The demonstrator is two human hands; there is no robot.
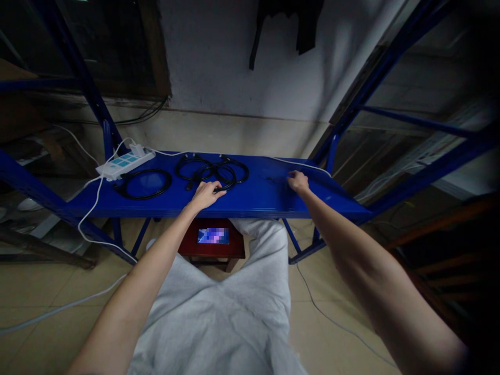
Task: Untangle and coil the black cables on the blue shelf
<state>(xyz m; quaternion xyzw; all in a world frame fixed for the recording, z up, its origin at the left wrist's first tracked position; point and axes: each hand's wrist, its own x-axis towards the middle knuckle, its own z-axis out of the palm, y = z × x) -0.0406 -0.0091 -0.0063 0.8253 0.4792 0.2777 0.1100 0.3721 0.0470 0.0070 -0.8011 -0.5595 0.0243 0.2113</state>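
Several coils of black cable lie on a blue metal shelf (258,200). My left hand (207,195) is at the near edge of a coiled cable (239,165), its fingers closed on the coil's lower part. Another coil (191,165) overlaps that one on its left, and a separate coil (169,182) rests farther left. My right hand (298,181) is low over the right part of the shelf, fingers curled together. Some thin dark strands (273,180) show faintly beside its fingertips; whatever it pinches is too small to make out.
A white power strip (124,164) with a plug sits at the shelf's left end, and a white cord (172,153) runs along the back edge. Blue posts (334,153) frame the shelf. Below stands a red-brown stool (234,251) with a phone (213,236) on it.
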